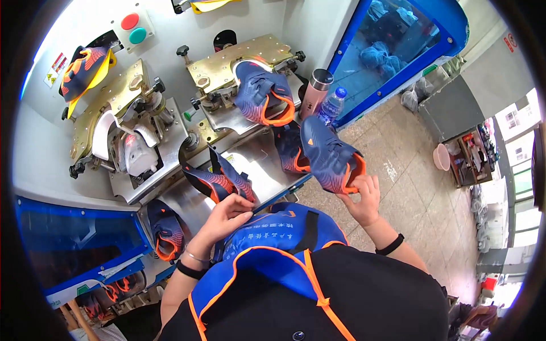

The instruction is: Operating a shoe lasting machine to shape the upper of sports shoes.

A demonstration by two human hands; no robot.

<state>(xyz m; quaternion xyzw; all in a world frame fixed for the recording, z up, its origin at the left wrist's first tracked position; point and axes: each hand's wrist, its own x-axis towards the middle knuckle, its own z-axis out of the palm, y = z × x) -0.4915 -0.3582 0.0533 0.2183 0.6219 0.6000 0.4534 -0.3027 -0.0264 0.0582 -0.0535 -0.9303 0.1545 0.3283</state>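
Observation:
My right hand (364,202) pinches the orange-lined heel opening of a navy shoe upper (327,150), which hangs over the bench's right end with its toe pointing away. My left hand (226,219) is half curled, thumb and fingers apart, at the bench's front edge. Its fingertips are right beside another navy and orange shoe upper (230,173) lying on the metal bench (259,153); whether they touch it I cannot tell. Partly hidden behind the held piece is one more shoe upper (287,145). A further shoe upper (261,94) sits on the right-hand machine station.
Two brass-plated press stations (244,59) (111,102) stand behind the bench. A pink thermos (314,96) and water bottle (331,107) are at its right end. Red and green buttons (133,28) are on the back wall. Left of me hangs a shoe upper (165,227).

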